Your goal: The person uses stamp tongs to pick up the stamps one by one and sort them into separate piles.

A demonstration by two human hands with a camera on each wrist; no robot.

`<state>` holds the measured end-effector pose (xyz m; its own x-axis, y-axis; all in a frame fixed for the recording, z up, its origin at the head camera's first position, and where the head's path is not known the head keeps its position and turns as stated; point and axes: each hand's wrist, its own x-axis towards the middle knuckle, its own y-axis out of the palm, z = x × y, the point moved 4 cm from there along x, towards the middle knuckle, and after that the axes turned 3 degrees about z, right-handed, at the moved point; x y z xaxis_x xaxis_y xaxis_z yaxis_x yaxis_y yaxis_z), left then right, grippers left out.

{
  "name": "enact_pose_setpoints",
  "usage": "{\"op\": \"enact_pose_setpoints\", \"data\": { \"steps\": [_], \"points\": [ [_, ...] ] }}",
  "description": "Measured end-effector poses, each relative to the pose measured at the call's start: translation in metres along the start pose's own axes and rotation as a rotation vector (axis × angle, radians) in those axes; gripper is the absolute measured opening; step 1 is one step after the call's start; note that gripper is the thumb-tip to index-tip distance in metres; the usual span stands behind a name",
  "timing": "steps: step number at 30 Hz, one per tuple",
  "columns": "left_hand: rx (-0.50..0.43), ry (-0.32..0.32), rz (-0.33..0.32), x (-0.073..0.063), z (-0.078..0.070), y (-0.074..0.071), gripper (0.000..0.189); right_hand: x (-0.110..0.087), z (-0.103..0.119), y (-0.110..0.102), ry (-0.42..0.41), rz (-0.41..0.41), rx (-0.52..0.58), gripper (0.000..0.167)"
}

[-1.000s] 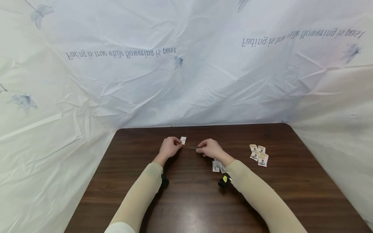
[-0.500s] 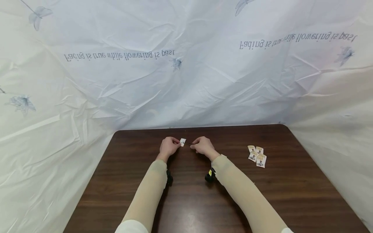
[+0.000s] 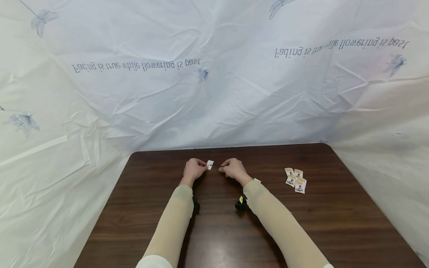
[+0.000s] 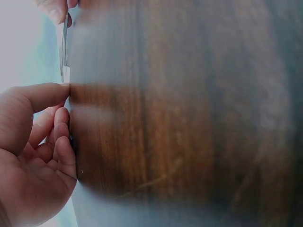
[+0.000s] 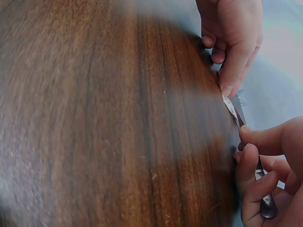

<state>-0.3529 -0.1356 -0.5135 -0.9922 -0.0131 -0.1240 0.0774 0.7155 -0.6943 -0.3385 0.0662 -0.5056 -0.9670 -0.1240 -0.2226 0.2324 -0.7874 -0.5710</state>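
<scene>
A small white printed card [image 3: 210, 165] lies near the table's far edge, between the two hands. My left hand [image 3: 194, 169] pinches its left edge with thumb and forefinger; the other fingers curl in, as the left wrist view shows. My right hand [image 3: 233, 169] grips a pair of slim metal tweezers [image 5: 240, 120], their dark rounded end [image 5: 268, 206] lying by the palm. The two thin prongs [image 4: 65, 40] point left and overlap the card's right part. In the right wrist view, the card [image 5: 229, 104] sits right at the left fingertips.
Several white and yellow printed cards [image 3: 295, 180] lie in a loose cluster on the right of the dark wooden table [image 3: 221, 223]. A white corner [image 3: 257, 180] shows beside the right sleeve. White sheeting [image 3: 214, 104] hangs behind the table.
My right hand has moved left, bringing the tweezers to the card; its forearm now covers most of the greyish cards seen before. My left hand stays at the card's edge.
</scene>
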Motion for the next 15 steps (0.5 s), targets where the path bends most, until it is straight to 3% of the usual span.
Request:
{"op": "enact_pose_setpoints", "data": {
  "steps": [15],
  "points": [
    [0.001, 0.009, -0.011, 0.0003, 0.0009, 0.0004, 0.016, 0.0056, 0.0004, 0.0038, 0.034, -0.019, -0.057, 0.014]
  ]
}}
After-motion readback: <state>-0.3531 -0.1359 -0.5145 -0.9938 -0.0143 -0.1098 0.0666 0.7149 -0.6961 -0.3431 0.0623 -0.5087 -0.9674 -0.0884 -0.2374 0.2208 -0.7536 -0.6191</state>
